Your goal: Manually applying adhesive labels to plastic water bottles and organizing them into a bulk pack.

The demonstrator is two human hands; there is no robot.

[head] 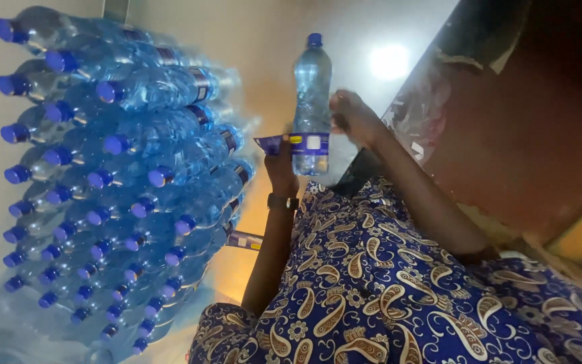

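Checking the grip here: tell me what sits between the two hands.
In the head view, an upright clear bottle with a blue cap stands between left hand and right hand; both touch it.

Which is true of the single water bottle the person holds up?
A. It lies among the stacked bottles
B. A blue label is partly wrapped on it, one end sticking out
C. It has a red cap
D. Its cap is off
B: the water bottle is upright and blue-capped, and the blue label at its lower part has a loose end sticking out by the left hand.

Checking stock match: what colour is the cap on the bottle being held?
Blue, matching the stacked bottles' caps; the held bottle's cap shows best in the head view.
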